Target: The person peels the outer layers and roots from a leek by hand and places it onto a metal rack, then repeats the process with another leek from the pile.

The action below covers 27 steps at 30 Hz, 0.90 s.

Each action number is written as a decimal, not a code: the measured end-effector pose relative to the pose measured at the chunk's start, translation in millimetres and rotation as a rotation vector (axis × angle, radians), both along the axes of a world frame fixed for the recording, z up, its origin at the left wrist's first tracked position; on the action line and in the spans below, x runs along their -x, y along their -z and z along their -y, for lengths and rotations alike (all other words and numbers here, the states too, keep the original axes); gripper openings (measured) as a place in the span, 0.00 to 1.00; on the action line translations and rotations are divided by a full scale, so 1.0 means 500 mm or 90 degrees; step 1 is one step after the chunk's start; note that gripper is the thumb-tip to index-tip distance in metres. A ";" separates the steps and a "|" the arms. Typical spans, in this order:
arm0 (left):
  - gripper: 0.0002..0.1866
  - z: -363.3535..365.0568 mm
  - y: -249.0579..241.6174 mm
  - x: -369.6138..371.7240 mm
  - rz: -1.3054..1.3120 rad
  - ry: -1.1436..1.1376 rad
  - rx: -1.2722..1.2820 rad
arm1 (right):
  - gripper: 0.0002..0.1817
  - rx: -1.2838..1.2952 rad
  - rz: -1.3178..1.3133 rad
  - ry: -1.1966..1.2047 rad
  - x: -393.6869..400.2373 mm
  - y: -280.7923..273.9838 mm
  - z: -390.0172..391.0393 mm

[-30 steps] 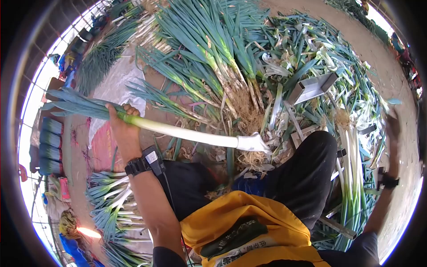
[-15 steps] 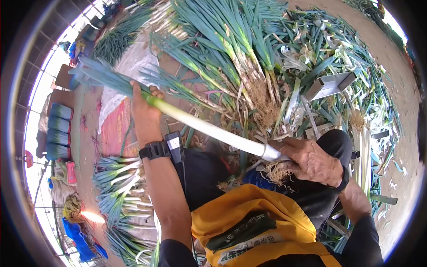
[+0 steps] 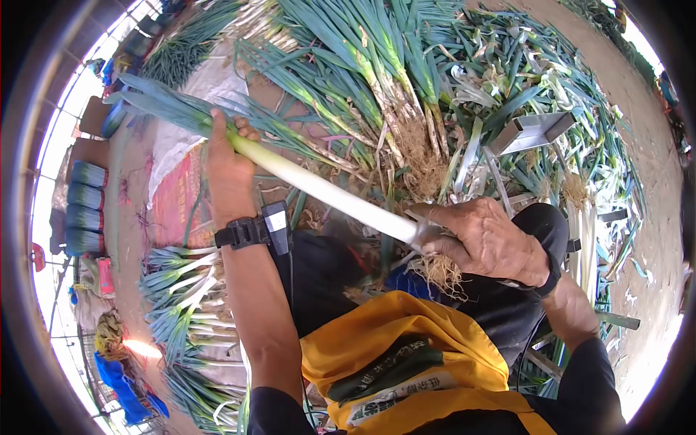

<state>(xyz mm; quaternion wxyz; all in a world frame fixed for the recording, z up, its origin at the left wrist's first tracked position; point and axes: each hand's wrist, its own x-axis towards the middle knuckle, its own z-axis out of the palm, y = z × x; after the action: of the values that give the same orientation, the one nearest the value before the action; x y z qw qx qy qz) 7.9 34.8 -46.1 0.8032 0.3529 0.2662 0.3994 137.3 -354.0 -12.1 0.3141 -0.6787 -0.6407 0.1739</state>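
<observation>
A long leek (image 3: 326,190) with a white stalk lies slantwise in front of me, its green leaves at the upper left and its roots (image 3: 442,275) hanging at the lower right. My left hand (image 3: 230,148) is wrapped round it where the leaves meet the stalk. At the root end my right hand (image 3: 487,241) is closed, with fingers and thumb at the stalk base; something greyish sits between them there, too blurred to name.
Unpeeled leeks (image 3: 406,123) with brown roots lie ahead. Cut leaves (image 3: 507,65) are heaped at the right around a metal bracket (image 3: 533,133). White-stalked leeks (image 3: 192,290) lie in a row at the left, near tied bundles (image 3: 85,210) and a blue bag (image 3: 122,384).
Both hands and the leek have shifted slightly left and up in view. The right hand still sits at the root end, and the roots show more fully below it.
</observation>
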 end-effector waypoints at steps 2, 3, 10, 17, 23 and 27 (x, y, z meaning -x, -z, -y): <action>0.27 -0.013 0.012 0.001 0.000 0.016 0.025 | 0.19 -0.053 0.019 0.032 0.015 0.010 -0.003; 0.28 -0.020 0.017 0.003 0.003 0.030 0.053 | 0.19 -0.054 0.019 0.033 0.025 0.012 0.004; 0.31 0.004 0.003 0.012 0.018 0.056 0.132 | 0.32 -0.100 0.041 0.062 0.107 0.012 0.071; 0.31 0.014 0.017 -0.002 -0.043 0.043 0.082 | 0.32 -0.025 0.080 0.048 0.150 -0.037 0.143; 0.30 -0.108 0.049 0.113 -0.029 -0.149 0.057 | 0.12 0.232 0.127 0.316 0.091 -0.040 0.456; 0.30 -0.053 -0.011 0.072 0.073 -0.179 0.050 | 0.28 0.066 0.548 0.735 -0.267 0.075 0.804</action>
<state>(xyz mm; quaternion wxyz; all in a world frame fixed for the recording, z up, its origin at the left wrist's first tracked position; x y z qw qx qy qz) -28.1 61.2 -40.4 0.7662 0.2575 0.2822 0.5168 270.8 -756.2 -49.7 0.0429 -0.9315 -0.2374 -0.2724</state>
